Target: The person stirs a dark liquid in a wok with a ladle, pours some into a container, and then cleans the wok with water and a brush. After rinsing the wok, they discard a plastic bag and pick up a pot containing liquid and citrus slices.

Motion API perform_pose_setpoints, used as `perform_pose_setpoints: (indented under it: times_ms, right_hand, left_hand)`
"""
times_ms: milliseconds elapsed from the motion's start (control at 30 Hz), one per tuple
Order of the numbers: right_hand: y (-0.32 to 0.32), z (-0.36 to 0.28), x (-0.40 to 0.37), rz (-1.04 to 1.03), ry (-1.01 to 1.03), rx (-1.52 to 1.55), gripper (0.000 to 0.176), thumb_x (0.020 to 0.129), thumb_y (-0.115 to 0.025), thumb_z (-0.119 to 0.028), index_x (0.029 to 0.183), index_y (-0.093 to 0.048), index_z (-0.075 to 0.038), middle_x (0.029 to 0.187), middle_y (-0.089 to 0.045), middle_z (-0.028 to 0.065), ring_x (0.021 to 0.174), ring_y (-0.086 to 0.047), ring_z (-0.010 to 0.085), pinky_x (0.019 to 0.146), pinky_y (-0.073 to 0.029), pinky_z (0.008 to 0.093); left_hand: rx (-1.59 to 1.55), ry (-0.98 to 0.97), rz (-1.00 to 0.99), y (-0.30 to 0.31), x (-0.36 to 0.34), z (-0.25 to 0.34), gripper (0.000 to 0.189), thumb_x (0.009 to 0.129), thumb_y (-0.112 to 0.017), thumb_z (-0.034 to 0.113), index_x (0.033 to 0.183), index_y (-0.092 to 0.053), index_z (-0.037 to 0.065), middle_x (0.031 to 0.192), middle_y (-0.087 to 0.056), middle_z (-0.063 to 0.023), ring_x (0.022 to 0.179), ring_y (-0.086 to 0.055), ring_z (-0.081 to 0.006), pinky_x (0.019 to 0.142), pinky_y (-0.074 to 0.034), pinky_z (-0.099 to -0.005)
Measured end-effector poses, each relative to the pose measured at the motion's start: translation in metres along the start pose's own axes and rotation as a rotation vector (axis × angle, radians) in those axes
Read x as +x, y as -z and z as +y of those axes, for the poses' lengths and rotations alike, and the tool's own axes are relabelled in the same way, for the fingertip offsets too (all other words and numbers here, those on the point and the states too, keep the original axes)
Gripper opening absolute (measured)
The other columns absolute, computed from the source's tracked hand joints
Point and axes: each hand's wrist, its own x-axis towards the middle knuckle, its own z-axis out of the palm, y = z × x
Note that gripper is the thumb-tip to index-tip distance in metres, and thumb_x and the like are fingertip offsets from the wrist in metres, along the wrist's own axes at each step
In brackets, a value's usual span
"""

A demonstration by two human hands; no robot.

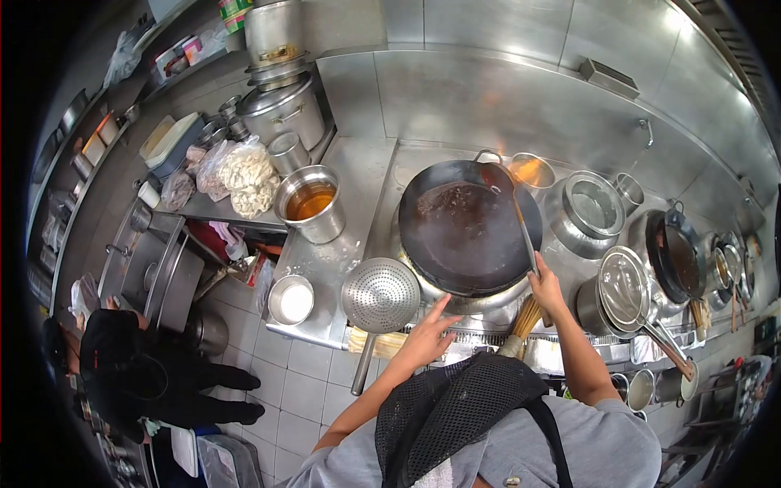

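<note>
My right hand (547, 285) is closed around the handle of a long ladle (521, 213). The ladle's head rests at the upper right rim of a large black wok (415, 236), which holds dark, steaming liquid. In front of the wok, my left hand (429, 335) has its fingers spread and holds nothing. A perforated strainer (381, 294) with a long handle lies to the left of that hand. Between my hands, a bamboo brush (527, 319) stands at the stove's front edge.
A pot of amber liquid (309, 202) and a bowl of white contents (291, 301) stand left. On the right are a metal pot (594, 203), a wire strainer (625, 281) and a second wok (682, 259). Another person (122, 366) in black is at the lower left.
</note>
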Motion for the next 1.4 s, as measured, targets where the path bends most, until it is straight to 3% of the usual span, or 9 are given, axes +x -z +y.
perform_pose_setpoints:
  times_ms: [33, 67, 167, 300, 400, 567, 1067, 1267, 1400]
  right_hand:
    - [-0.004, -0.003, -0.002, -0.194, -0.277, 0.03, 0.066, 0.095, -0.061, -0.017, 0.156, -0.036, -0.014, 0.083, -0.066, 0.0182, 0.073, -0.066, 0.0277, 0.074, -0.054, 0.0424]
    - [-0.014, -0.009, -0.005, -0.201, -0.277, 0.038, 0.066, 0.095, -0.061, -0.017, 0.156, -0.036, -0.014, 0.083, -0.066, 0.0182, 0.073, -0.066, 0.0277, 0.074, -0.054, 0.0424]
    - [-0.027, -0.056, -0.015, -0.483, -0.79, 0.837, 0.064, 0.101, -0.059, -0.022, 0.158, -0.03, -0.022, 0.067, -0.048, -0.0031, 0.048, -0.045, 0.0077, 0.041, -0.042, 0.0261]
    - [-0.011, -0.104, -0.02, -0.62, -1.408, 1.999, 0.033, 0.103, -0.057, -0.019, 0.135, -0.049, -0.017, 0.069, -0.043, -0.004, 0.048, -0.042, 0.0037, 0.039, -0.036, 0.0189]
    - [0.011, -0.116, -0.023, -0.599, -1.527, 2.187, 0.03, 0.106, -0.05, -0.018, 0.136, -0.053, -0.017, 0.07, -0.042, -0.0033, 0.049, -0.041, 0.0029, 0.038, -0.036, 0.0195]
    - [0.052, -0.128, -0.041, -0.627, -1.19, 1.413, 0.051, 0.103, -0.052, -0.012, 0.15, -0.038, -0.024, 0.068, -0.041, -0.0051, 0.048, -0.04, 0.0025, 0.039, -0.032, 0.018]
    - [0.153, -0.14, -0.023, -0.39, -0.643, 0.713, 0.071, 0.097, -0.055, -0.006, 0.161, -0.024, -0.015, 0.065, -0.045, -0.0042, 0.047, -0.042, 0.0057, 0.041, -0.039, 0.0236]
    - [0.098, -0.117, -0.082, -0.429, -0.591, 0.457, 0.068, 0.097, -0.059, -0.012, 0.158, -0.031, -0.01, 0.073, -0.056, -0.0002, 0.054, -0.048, 0.0069, 0.048, -0.042, 0.0256]
    - [0.077, -0.118, -0.078, -0.592, -0.904, 0.86, 0.069, 0.099, -0.057, -0.011, 0.16, -0.027, -0.018, 0.068, -0.046, -0.0022, 0.05, -0.045, 0.0078, 0.045, -0.041, 0.025]
  left_hand:
    - [-0.089, 0.079, 0.005, 0.002, -0.009, 0.003, 0.037, 0.087, -0.071, 0.012, 0.124, -0.068, 0.008, 0.162, -0.03, -0.0121, 0.142, -0.041, -0.0392, 0.11, -0.043, -0.0445]
    - [-0.177, 0.158, 0.01, 0.004, -0.017, 0.003, 0.036, 0.089, -0.07, 0.012, 0.124, -0.067, 0.008, 0.162, -0.032, -0.0127, 0.137, -0.048, -0.0394, 0.108, -0.046, -0.0436]
    - [-0.127, 0.178, 0.074, 0.006, -0.039, -0.008, 0.034, 0.09, -0.069, 0.013, 0.123, -0.068, 0.007, 0.152, -0.046, -0.0138, 0.126, -0.058, -0.0363, 0.103, -0.049, -0.042]
    - [-0.174, 0.249, 0.179, 0.005, -0.058, -0.024, 0.031, 0.091, -0.068, 0.011, 0.121, -0.069, 0.006, 0.125, -0.067, -0.0146, 0.114, -0.065, -0.0316, 0.099, -0.05, -0.0398]
    - [-0.202, 0.339, 0.147, 0.016, -0.06, -0.024, 0.029, 0.09, -0.069, 0.011, 0.119, -0.07, 0.005, 0.114, -0.072, -0.0149, 0.104, -0.069, -0.0311, 0.092, -0.053, -0.0387]
    - [-0.242, 0.349, 0.214, 0.027, -0.057, -0.023, 0.026, 0.09, -0.07, 0.011, 0.115, -0.072, 0.005, 0.1, -0.075, -0.0135, 0.084, -0.072, -0.0258, 0.078, -0.056, -0.0346]
    - [-0.279, 0.294, 0.11, 0.025, -0.022, -0.022, 0.026, 0.09, -0.073, 0.013, 0.115, -0.073, 0.007, 0.088, -0.072, -0.0134, 0.058, -0.058, -0.014, 0.057, -0.049, -0.0296]
    - [-0.285, 0.245, 0.119, 0.026, -0.017, -0.007, 0.026, 0.09, -0.073, 0.013, 0.115, -0.073, 0.006, 0.083, -0.07, -0.012, 0.056, -0.055, -0.0132, 0.055, -0.047, -0.0285]
    - [-0.293, 0.324, 0.088, 0.018, -0.027, -0.011, 0.024, 0.091, -0.073, 0.014, 0.114, -0.073, 0.005, 0.073, -0.066, -0.0093, 0.054, -0.05, -0.0108, 0.052, -0.044, -0.0276]
